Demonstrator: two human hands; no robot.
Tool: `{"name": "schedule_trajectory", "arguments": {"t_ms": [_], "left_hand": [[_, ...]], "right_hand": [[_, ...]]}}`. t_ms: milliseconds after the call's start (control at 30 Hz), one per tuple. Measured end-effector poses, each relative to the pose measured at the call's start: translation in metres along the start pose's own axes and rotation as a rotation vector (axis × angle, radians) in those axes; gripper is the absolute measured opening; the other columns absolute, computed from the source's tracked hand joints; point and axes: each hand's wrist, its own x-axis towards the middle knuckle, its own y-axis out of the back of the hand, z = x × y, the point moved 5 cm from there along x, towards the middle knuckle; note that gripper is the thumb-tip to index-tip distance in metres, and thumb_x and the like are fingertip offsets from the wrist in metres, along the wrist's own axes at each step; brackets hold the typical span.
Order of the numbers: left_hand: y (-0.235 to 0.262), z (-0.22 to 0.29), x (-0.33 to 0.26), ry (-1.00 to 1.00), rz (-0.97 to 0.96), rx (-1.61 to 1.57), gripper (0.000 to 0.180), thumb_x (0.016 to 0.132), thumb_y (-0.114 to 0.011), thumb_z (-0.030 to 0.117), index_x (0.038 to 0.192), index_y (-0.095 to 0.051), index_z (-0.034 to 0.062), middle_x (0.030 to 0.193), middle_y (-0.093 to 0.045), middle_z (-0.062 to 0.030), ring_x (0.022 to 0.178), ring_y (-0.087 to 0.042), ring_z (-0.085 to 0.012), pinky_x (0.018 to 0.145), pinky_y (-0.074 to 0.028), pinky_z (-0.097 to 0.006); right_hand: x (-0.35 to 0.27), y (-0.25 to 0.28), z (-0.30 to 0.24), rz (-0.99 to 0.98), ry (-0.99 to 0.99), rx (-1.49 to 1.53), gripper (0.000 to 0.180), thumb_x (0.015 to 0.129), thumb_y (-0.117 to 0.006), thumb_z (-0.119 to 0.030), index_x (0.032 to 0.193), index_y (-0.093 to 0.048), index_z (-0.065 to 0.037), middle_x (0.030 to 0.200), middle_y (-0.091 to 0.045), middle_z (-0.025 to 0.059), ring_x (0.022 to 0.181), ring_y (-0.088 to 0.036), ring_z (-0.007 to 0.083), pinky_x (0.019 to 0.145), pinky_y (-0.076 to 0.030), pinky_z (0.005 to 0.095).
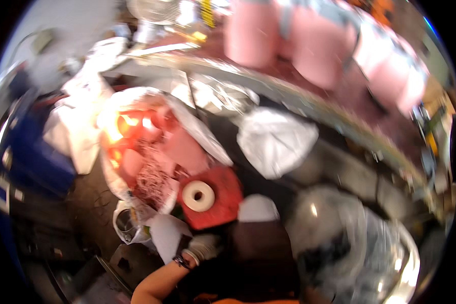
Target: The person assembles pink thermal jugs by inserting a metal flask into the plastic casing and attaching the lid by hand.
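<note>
My left hand (206,247), in a pale glove with a dark band at the wrist, is low over my lap, nearest to the red block-like stand (215,218). Its fingers are blurred and partly lost in shadow. A cream ring-shaped roll (198,196) with a hole in its middle lies on top of the red stand. Beyond, a large open plastic bag (215,147) holds several pink and orange plastic parts (185,149) and pink scraps (156,177). My right hand is out of sight.
Several big pink cylinders (316,48) with grey bands stand on the long bench (352,114). A white bag (276,142) lies before it. At right sits a clear plastic bag (359,238) with dark contents; at left, a blue container (33,147).
</note>
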Motion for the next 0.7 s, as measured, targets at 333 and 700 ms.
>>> {"name": "schedule_trajectory", "arguments": {"t_ms": [333, 700], "left_hand": [[-0.019, -0.006, 0.026, -0.080, -0.137, -0.046, 0.039, 0.087, -0.057, 0.040, 0.112, -0.067, 0.0119, 0.106, -0.067, -0.0191, 0.102, -0.062, -0.0385, 0.088, -0.048, -0.048], [0.040, 0.021, -0.055, -0.358, 0.491, -0.160, 0.023, 0.088, -0.060, 0.018, 0.106, -0.065, 0.0041, 0.105, -0.066, -0.0163, 0.097, -0.063, -0.0345, 0.086, -0.051, -0.044]], "right_hand": [[-0.089, 0.018, -0.058, 0.064, 0.189, 0.011, 0.024, 0.091, -0.052, -0.019, 0.097, -0.067, -0.001, 0.101, -0.066, 0.0138, 0.095, -0.062, 0.0299, 0.085, -0.049, 0.0352], [-0.047, -0.079, -0.043, -0.303, 0.310, -0.257, 0.028, 0.088, -0.057, -0.021, 0.111, -0.061, -0.005, 0.108, -0.063, 0.0148, 0.094, -0.061, 0.0318, 0.083, -0.050, 0.0375]]}}
